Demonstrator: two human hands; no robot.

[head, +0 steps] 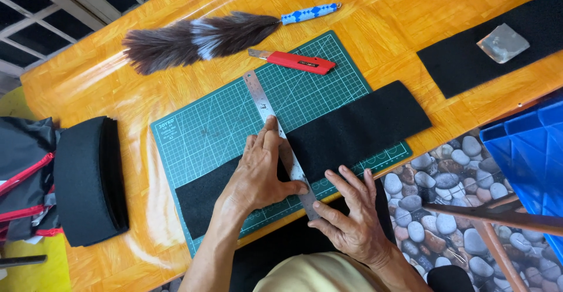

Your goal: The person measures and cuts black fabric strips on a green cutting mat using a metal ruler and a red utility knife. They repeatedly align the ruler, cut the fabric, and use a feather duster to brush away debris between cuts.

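1. Pressing flat with spread fingers, the right hand (352, 218) rests at the near end of the steel ruler (280, 136), its fingertips touching the ruler's edge by the rim of the counter (404, 16); it grips nothing.
2. Just left of it, the left hand (258, 171) lies palm-down on the ruler, fingers together and stretched along it, holding it against the black felt strip (358, 125).
3. The strip runs under both hands and reaches out to either side, lying across the green cutting mat (217, 122).
4. Beyond the left hand's fingertips the ruler continues toward the red utility knife (296, 61), which lies at the mat's far edge.
5. Farther still lies a feather duster (193, 38) with a blue-and-white handle.
6. Well to the right of the right hand, a second black felt piece (469, 57) carries a small clear block (502, 42).
7. Far left of the left hand stands a stack of black felt (88, 180).
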